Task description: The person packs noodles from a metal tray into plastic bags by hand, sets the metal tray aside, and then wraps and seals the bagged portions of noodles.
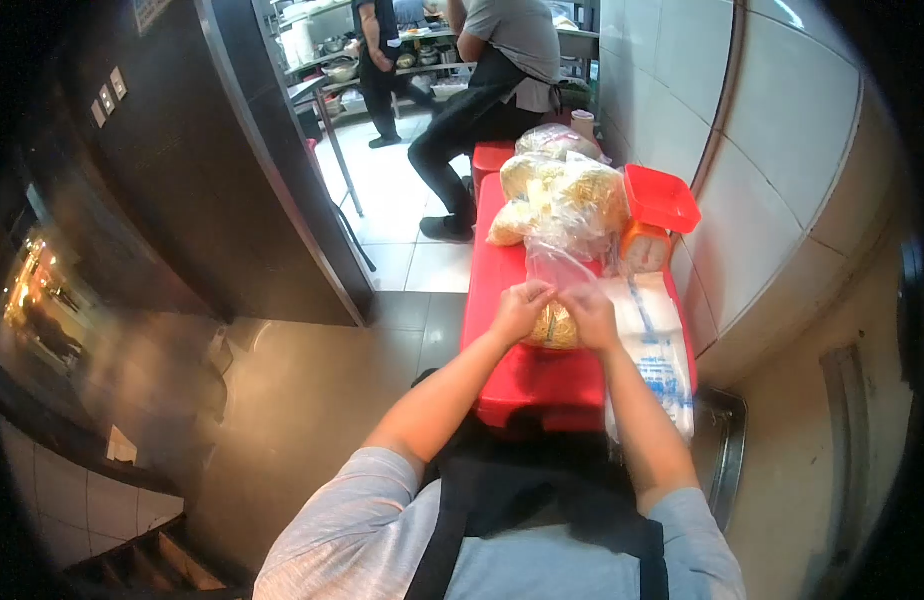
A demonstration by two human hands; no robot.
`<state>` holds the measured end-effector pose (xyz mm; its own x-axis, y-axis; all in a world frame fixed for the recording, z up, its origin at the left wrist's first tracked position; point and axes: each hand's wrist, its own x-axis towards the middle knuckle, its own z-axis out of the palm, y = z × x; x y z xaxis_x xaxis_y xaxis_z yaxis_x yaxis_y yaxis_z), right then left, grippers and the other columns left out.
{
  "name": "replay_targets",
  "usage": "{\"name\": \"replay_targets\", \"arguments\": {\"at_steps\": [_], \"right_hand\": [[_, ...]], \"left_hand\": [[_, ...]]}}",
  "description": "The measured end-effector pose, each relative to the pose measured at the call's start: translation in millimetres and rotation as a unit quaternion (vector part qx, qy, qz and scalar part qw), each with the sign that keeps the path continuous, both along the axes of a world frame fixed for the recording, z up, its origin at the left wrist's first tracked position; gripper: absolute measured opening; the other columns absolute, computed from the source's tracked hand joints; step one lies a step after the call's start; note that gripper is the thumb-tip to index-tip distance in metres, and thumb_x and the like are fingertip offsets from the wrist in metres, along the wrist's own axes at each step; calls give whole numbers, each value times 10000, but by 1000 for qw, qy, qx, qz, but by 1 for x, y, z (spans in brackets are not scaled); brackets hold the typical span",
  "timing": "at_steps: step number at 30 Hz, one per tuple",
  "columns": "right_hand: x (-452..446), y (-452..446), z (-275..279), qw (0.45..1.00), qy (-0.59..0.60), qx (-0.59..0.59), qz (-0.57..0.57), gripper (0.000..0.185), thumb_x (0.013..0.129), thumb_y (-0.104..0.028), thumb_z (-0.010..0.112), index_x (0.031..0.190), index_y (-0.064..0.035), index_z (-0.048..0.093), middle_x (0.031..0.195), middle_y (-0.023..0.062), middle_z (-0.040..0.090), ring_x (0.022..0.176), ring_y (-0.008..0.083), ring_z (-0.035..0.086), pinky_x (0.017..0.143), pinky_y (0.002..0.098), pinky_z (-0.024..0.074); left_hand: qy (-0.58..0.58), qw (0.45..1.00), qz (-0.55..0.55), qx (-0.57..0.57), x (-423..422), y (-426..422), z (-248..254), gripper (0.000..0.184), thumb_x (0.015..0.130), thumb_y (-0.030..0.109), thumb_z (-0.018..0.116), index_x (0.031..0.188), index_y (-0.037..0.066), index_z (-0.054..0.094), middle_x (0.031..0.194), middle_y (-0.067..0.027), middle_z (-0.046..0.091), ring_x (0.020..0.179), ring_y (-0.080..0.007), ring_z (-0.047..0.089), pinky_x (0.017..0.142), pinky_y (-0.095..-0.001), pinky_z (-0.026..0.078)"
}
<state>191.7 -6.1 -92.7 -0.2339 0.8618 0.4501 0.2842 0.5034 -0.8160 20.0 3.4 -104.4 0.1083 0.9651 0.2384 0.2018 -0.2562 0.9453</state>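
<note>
A clear plastic bag (554, 328) of yellow, noodle-like pieces rests on the near part of a red chest-like box (522, 390). My left hand (522, 308) pinches the gathered top of this bag from the left. On the other side, my right hand (590, 314) is closed on the same bag neck, its fingertips close to the left ones. The loose plastic of the opening (560, 265) stands up beyond my fingers. Right of my right hand lies a stack of white plastic bags with blue print (650, 375).
Several filled bags (562, 190) are piled farther back on the red box. Beside them stands an orange scale (644, 248) with a red tray (662, 200). A tiled wall (672, 90) borders the right. Two people (507, 60) are in the kitchen beyond the doorway.
</note>
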Motion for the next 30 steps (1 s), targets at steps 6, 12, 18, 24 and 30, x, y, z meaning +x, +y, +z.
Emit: {"name": "replay_targets", "arguments": {"at_steps": [6,12,18,24,30], "right_hand": [[-14,-55,-7,955,-13,297,-16,305,678,-199,751,955,-104,665,916,139,652,925,337,618,803,416,498],[-25,-95,-47,971,-78,220,-58,204,712,-246,701,829,-95,630,756,108,620,741,314,608,675,418,473],[-40,-73,-47,973,-42,192,-121,156,756,-211,641,826,-74,611,698,128,593,682,327,600,619,401,472],[-34,-59,-52,987,-102,75,-103,234,757,-271,642,900,-87,642,810,135,619,804,313,608,722,421,461],[-18,-59,-38,979,-186,68,-58,582,601,-463,789,1047,-110,665,1130,116,589,1114,279,508,943,418,380]], "left_hand": [[139,925,57,349,-25,-70,-3,186,768,47,585,940,47,658,980,-146,635,958,-330,599,838,-402,494],[180,936,53,297,-23,-118,-46,100,768,81,599,852,42,636,829,-146,615,794,-342,589,704,-412,489],[182,944,125,246,-12,-91,-47,109,770,100,582,841,24,616,761,-186,593,723,-386,582,648,-460,477],[192,975,76,77,-19,-76,-40,153,789,171,579,838,32,618,796,-234,613,758,-418,603,636,-474,471],[221,971,92,0,-26,-60,-41,229,835,228,574,893,33,680,841,-228,654,806,-362,658,682,-408,511]]}}
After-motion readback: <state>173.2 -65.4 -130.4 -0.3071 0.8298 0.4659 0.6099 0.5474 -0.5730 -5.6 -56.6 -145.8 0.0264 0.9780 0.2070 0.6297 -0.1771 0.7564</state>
